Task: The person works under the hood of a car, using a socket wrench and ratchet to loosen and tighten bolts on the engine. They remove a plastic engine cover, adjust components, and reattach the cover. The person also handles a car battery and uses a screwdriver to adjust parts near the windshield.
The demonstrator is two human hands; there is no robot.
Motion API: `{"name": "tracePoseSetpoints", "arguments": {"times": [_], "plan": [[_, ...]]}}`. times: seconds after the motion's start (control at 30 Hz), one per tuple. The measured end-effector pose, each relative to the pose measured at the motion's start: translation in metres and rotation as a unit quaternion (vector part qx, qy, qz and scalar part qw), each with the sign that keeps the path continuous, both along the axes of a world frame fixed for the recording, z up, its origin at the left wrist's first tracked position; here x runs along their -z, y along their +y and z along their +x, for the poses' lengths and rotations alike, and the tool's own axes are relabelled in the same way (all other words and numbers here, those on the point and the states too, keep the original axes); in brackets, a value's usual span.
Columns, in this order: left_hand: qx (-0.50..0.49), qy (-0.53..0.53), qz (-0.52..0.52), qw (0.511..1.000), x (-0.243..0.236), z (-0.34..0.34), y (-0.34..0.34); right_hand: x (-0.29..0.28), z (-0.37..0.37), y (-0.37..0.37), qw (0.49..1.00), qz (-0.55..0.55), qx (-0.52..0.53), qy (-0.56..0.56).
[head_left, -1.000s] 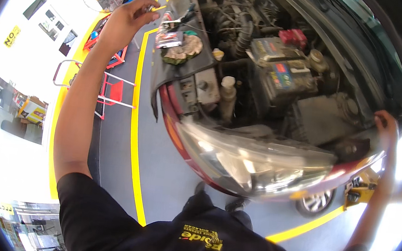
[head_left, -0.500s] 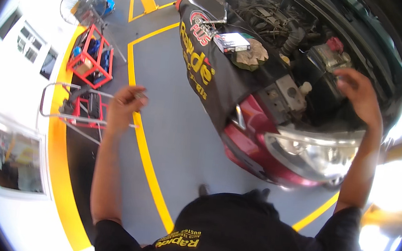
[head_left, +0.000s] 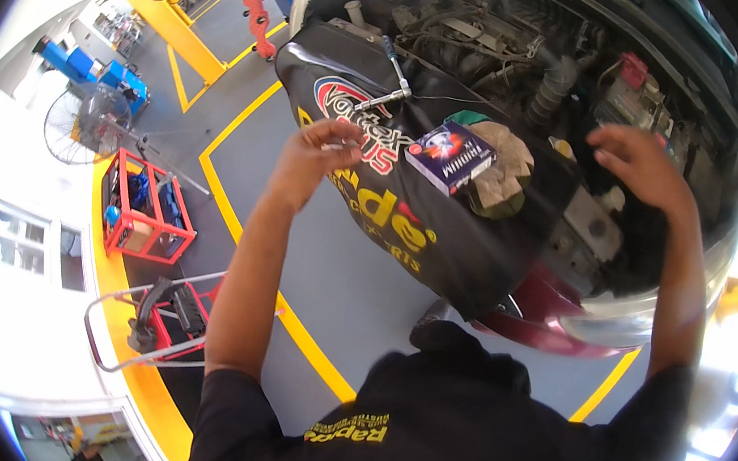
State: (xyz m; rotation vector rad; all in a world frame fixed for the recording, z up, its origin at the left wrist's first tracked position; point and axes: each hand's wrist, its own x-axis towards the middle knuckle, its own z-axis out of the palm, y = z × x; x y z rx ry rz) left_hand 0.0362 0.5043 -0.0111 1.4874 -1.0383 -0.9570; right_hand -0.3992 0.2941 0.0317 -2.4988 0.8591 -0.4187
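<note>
My left hand point(head_left: 318, 155) is raised above the near left edge of a black fender cover point(head_left: 472, 273), its fingers pinched together. Whatever may be between those fingertips is too small to make out. On the cover, just beyond that hand, lies a ratchet wrench point(head_left: 396, 78) with a long extension. A small dark blue box point(head_left: 450, 156) rests to the right of it, partly against a crumpled brown rag point(head_left: 503, 165). Over the front of the open engine bay point(head_left: 506, 42) hovers my right hand point(head_left: 641, 167), fingers loosely bent and apart, holding nothing visible.
A car headlight point(head_left: 617, 306) and dark red bumper are at the near right. To the left stand a red-framed cart point(head_left: 148, 212), a trolley with grey handles point(head_left: 166, 317) and a wire-guarded fan point(head_left: 88, 124). A yellow lift post point(head_left: 170, 25) rises at the far left.
The view has shifted along the car toward the fender cover. My left hand has come from over the floor to the cover's edge, still pinched. My right hand stays over the engine bay.
</note>
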Motion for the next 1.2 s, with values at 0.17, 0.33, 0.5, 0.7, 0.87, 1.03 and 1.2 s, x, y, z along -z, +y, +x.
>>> {"name": "tracePoseSetpoints", "arguments": {"times": [0.17, 0.33, 0.5, 0.7, 0.87, 1.03, 1.2], "plan": [[0.065, 0.134, -0.010, 0.989, 0.010, 0.094, -0.094, 0.014, 0.174, -0.046, 0.991, -0.088, -0.101, 0.013], [0.230, 0.174, 0.044, 0.956, 0.031, 0.165, -0.177, 0.063, 0.296, -0.073, 0.977, -0.136, -0.159, 0.030], [0.324, 0.075, 0.109, 0.937, 0.041, 0.198, -0.220, 0.060, 0.338, -0.075, 0.976, -0.119, -0.136, 0.122], [0.415, -0.132, 0.076, 0.897, 0.033, 0.200, -0.246, 0.038, 0.352, -0.082, 0.955, -0.154, -0.163, 0.197], [0.433, -0.171, 0.030, 0.885, 0.034, 0.201, -0.260, 0.033, 0.355, -0.081, 0.940, -0.172, -0.187, 0.229], [0.424, -0.180, 0.023, 0.887, 0.038, 0.205, -0.262, 0.017, 0.347, -0.066, 0.954, -0.146, -0.197, 0.171], [0.435, -0.246, 0.027, 0.866, 0.004, 0.194, -0.273, -0.036, 0.327, -0.056, 0.977, 0.179, -0.116, 0.026]]}}
